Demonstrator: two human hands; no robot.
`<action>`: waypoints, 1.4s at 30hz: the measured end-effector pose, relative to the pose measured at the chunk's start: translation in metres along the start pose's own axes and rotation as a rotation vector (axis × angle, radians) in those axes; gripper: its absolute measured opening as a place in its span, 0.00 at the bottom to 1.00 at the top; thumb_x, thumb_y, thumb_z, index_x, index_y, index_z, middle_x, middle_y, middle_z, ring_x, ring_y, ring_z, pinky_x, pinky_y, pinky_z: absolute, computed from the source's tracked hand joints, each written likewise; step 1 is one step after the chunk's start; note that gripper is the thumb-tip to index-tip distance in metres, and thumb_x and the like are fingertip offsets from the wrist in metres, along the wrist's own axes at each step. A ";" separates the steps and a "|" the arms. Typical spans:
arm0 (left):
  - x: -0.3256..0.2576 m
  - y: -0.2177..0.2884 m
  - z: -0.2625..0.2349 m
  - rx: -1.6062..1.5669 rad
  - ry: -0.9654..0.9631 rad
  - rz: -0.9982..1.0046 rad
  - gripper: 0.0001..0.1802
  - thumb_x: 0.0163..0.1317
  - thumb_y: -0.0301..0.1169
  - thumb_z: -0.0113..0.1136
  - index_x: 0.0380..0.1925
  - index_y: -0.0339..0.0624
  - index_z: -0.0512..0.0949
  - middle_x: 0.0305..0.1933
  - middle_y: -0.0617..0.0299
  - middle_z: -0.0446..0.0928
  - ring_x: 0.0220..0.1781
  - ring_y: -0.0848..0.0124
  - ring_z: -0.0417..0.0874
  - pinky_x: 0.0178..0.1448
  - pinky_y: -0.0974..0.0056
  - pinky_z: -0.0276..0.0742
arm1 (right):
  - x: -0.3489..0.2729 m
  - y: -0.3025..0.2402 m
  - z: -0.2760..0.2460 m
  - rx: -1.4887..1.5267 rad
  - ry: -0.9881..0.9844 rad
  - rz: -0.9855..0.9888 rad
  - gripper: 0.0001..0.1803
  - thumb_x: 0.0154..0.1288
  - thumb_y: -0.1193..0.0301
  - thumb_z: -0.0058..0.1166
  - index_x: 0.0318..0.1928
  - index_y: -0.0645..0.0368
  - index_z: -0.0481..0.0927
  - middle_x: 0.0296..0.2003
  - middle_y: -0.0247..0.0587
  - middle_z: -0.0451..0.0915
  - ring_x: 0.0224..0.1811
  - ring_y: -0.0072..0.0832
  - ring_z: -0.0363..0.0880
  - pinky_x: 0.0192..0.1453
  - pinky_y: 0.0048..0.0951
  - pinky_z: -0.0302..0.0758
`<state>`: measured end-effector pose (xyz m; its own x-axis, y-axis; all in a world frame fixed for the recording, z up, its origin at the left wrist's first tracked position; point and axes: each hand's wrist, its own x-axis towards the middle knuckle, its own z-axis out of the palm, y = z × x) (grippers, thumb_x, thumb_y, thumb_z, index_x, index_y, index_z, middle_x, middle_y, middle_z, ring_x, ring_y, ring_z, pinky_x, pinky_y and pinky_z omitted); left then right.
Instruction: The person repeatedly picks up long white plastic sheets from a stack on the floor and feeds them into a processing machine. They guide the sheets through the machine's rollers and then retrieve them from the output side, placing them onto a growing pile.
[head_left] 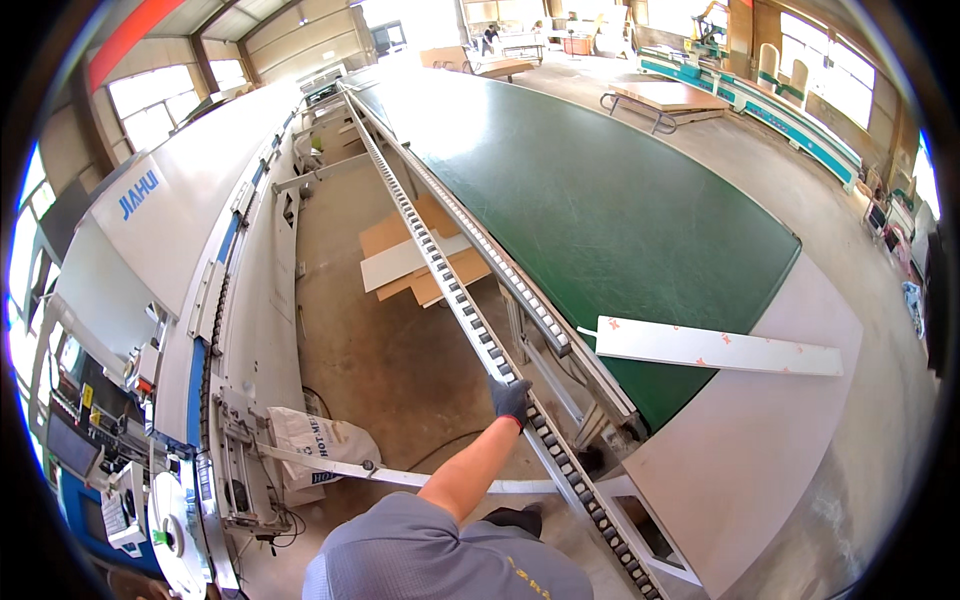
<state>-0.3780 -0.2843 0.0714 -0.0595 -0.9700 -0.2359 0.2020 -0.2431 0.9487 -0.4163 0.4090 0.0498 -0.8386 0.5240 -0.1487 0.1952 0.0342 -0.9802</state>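
Note:
My left hand (510, 399), in a dark glove with a red cuff, is closed over a long narrow roller rail (452, 285). The rail runs from beside my body away toward the far end, with a row of small dark rollers along it. To the right of that hand, a white narrow panel strip (720, 347) with small orange marks lies across the corner of a green-topped table (600, 190) and a pale board surface (760, 440). My right hand is out of view.
A long white machine (255, 290) stands along my left. On the floor between are flat brown and white boards (415, 255) and a white sack (320, 445). A low white bar (400, 474) crosses near my legs. Stacked panels (668, 97) stand at the far right.

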 end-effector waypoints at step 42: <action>-0.153 0.065 0.057 1.414 -1.151 1.077 0.57 0.36 0.51 0.77 0.68 0.47 0.62 0.68 0.41 0.63 0.68 0.38 0.63 0.69 0.39 0.62 | -0.058 -0.088 0.026 -0.118 -0.163 -0.244 0.11 0.75 0.66 0.48 0.44 0.58 0.80 0.25 0.33 0.78 0.27 0.20 0.75 0.32 0.25 0.71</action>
<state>-0.4118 -0.1512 0.1815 -0.9916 -0.1159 0.0580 -0.1024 0.9751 0.1967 -0.3980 0.3532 0.1409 -0.9366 0.3453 0.0604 0.0279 0.2454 -0.9690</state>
